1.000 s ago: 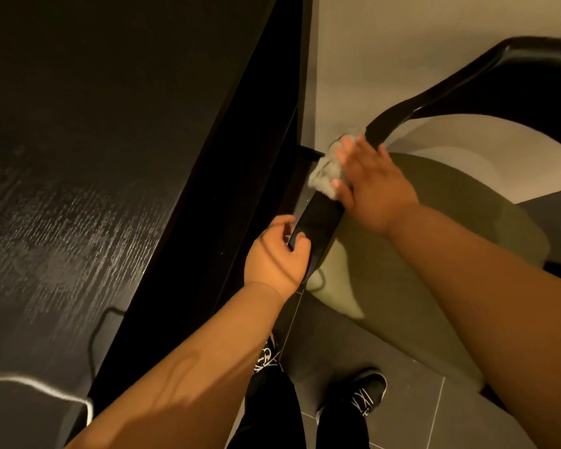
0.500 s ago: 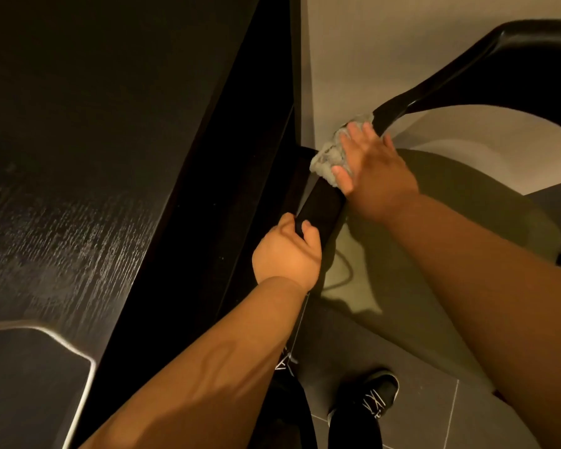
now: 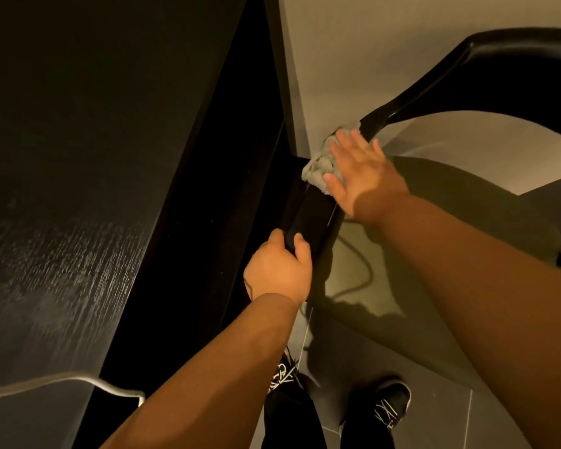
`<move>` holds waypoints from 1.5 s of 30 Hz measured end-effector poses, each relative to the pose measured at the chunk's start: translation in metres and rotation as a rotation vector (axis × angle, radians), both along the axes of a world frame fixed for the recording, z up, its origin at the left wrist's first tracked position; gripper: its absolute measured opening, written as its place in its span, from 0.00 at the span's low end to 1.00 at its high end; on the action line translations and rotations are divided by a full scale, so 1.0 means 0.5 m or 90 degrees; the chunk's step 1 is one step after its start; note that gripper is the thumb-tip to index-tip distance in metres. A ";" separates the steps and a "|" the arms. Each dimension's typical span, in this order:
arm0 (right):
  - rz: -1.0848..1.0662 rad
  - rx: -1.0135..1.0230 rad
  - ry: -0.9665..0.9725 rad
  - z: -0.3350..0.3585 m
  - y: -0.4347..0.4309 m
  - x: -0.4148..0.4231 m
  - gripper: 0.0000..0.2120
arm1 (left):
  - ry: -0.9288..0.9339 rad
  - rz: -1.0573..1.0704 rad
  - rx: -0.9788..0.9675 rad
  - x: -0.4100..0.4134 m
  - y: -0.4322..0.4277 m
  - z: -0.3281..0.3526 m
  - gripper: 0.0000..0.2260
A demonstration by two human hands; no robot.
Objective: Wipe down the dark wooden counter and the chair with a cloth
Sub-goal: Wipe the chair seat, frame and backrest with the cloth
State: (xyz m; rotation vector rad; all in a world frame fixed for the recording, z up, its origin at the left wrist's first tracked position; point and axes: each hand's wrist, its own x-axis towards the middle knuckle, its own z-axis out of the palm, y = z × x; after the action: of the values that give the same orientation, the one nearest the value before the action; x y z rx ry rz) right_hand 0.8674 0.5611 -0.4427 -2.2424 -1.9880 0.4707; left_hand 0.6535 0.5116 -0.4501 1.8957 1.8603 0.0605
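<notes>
The right hand, fingers straight and spread, presses a grey cloth onto the black arm of the chair at centre frame. The left hand grips that arm's near end, fingers curled round it. The dark counter fills the left of the frame.

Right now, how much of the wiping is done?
Maybe done: the dark wooden counter shows pale streaks, possibly from wiping; I can't be sure. In hand: the right hand presses the crumpled grey cloth flat on the chair's glossy black armrest, while the left hand has a grip on its near end. Left, likely: the black curved backrest and olive seat.
</notes>
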 end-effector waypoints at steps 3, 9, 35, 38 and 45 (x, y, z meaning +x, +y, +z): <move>0.005 -0.022 0.022 0.009 -0.030 -0.042 0.33 | -0.001 0.004 0.000 -0.001 0.000 0.000 0.19; 0.168 -0.040 0.006 0.019 -0.061 -0.036 0.33 | 0.028 0.014 0.031 0.004 -0.005 -0.002 0.19; 0.005 0.066 0.056 -0.002 -0.016 -0.020 0.32 | 0.031 -0.003 0.038 0.001 -0.002 0.006 0.21; 0.117 0.036 0.014 -0.004 -0.031 -0.004 0.31 | 0.020 -0.014 0.039 -0.001 -0.002 0.002 0.20; -0.175 0.030 0.052 -0.014 0.069 0.054 0.32 | 0.022 -0.021 0.035 -0.001 0.000 -0.001 0.23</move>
State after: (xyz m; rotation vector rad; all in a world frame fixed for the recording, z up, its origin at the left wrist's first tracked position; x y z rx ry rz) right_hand 0.8942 0.5958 -0.4499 -2.3753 -1.6019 0.4693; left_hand 0.6529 0.5114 -0.4505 1.9763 1.8675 0.0692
